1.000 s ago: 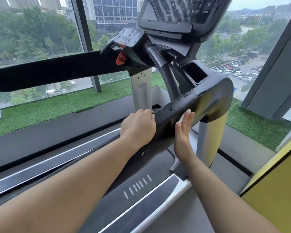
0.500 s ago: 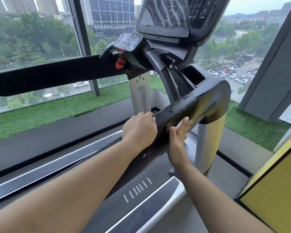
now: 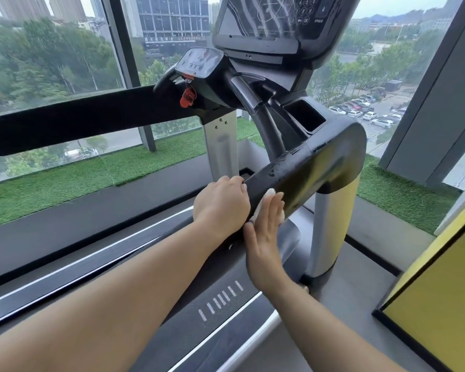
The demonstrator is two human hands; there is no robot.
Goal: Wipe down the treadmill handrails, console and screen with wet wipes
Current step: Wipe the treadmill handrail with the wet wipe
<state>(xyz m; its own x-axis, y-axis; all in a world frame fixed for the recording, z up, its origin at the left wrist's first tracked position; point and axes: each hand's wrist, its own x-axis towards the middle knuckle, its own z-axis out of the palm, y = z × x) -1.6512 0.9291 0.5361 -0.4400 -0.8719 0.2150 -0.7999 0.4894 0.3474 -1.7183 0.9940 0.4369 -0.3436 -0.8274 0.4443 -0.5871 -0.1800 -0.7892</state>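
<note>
Single wide-angle view from head height, facing forward and down, close above right handrail (image 3: pixel 293 173); console (image 3: pixel 269 47) at 12 o'clock, windows (image 3: pixel 51 63) behind.

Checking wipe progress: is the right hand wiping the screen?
No, the right hand presses a wipe flat against the handrail, well below the screen.

We log the right handrail (image 3: pixel 293 170) as glossy black plastic. Its top is beaded with droplets and its flank mirrors yellow. Below it, the post (image 3: pixel 330 237) reads as smooth satin metal. Against the rail, the wipe (image 3: pixel 269 192) looks like soft white cloth. Opposite, the left handrail (image 3: pixel 65 124) appears matt black. Above, the console (image 3: pixel 279 20) shows glossy, streaked plastic.
</note>
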